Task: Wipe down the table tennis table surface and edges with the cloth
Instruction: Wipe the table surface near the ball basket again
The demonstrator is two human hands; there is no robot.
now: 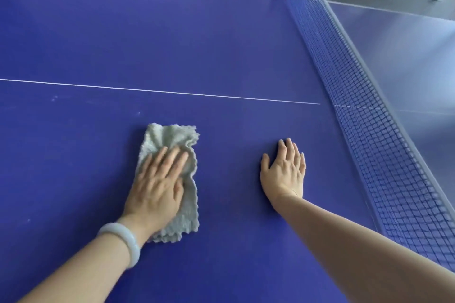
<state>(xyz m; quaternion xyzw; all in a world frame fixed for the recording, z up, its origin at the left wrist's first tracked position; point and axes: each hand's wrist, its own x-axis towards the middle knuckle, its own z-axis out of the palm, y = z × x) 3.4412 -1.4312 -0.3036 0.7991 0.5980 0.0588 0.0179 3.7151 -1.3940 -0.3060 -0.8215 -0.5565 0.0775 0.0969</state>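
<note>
Pressing flat, straight-fingered left hand (158, 186) pins the cloth (172, 145) to the table (172, 44); right hand (283, 172) rests open-palmed beside it

My view is bright and evenly lit. Pale glare washes out the tabletop (406, 61) beyond the net (357, 110) on my right, so light seems to come from that side. Shadows are faint and soft. Straight lines bow toward the edges, and detail looks slightly soft.
</note>
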